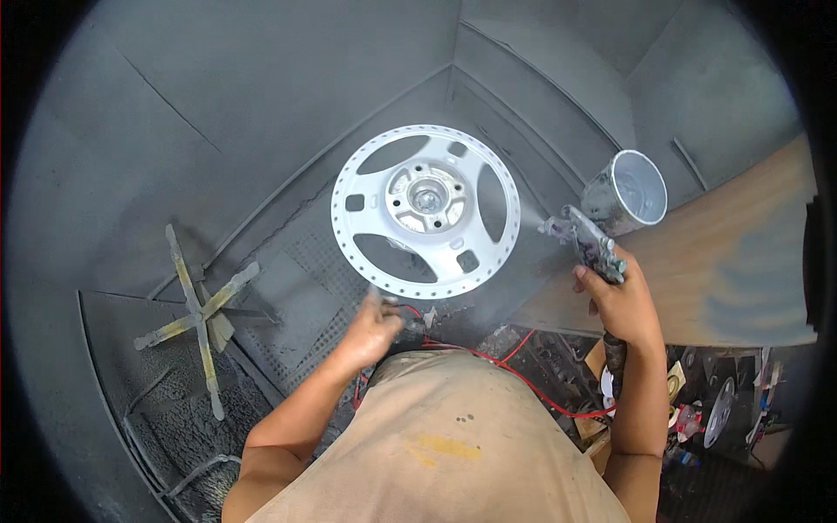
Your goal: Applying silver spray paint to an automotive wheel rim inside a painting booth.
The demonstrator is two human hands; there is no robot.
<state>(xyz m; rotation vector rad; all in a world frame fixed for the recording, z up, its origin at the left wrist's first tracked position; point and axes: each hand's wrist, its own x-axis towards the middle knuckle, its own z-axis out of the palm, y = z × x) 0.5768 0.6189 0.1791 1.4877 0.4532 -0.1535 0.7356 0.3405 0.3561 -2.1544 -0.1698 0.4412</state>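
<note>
A white-coated wheel disc (391, 193) with spoke openings, a bare-looking hub and small holes around its rim is raised in front of me; what supports it is hidden. My right hand (621, 296) grips a paint spray gun (595, 248) to the right of the disc. A pale mist leaves the nozzle towards the disc's right rim. On the gun sits a silvery, paint-smeared cup (602, 193), its open mouth facing me. My left hand (377, 327) is just below the disc's lower rim. Motion blurs its fingers, so I cannot tell whether they touch the rim.
Grey, paint-dusted walls (288, 78) surround the work. To the left stands a cross-shaped stand (202, 315) with yellowed arms. A brown board (645, 288) lies at right. A red hose (540, 392) runs beside my waist, near clutter at lower right.
</note>
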